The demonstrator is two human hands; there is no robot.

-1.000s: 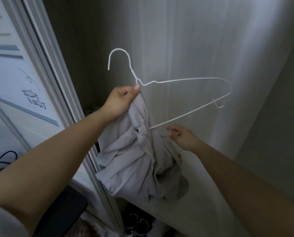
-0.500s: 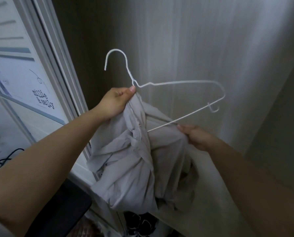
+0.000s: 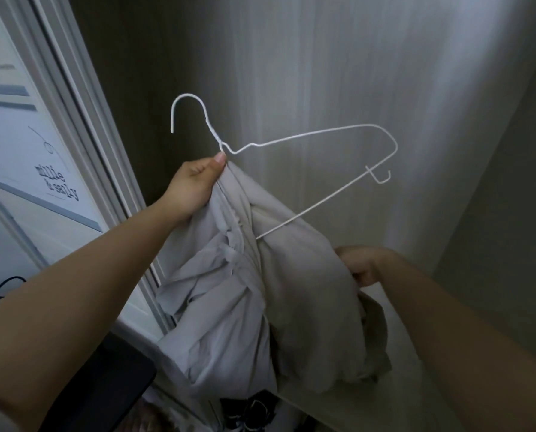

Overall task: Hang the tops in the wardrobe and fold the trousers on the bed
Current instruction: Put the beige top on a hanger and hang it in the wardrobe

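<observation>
Gripping lower on the cloth now: right hand (image 3: 361, 265), at the lower right of the frame, curled round a fold of the grey top (image 3: 229, 307), where a second ago it only reached toward the bare bottom wire with loose fingers. Pulling the fabric out to the right, so the bundle hangs wider and fuller than before, its hem near the bottom centre of the frame.

Pinching, further up at centre left, thumb on top: left hand (image 3: 195, 185), clamped on the neck of the white wire hanger (image 3: 307, 138) together with the top's upper edge, the grip unchanged from the earlier views. Draped over one half of the hanger only; right shoulder and small side hook bare at centre right, hook of the hanger free at upper centre.

Judging from this: top half threaded, spreading under way, hanging in the wardrobe not yet done. Behind, pale wardrobe panel (image 3: 322, 73); white door frame (image 3: 82, 126) at left.
</observation>
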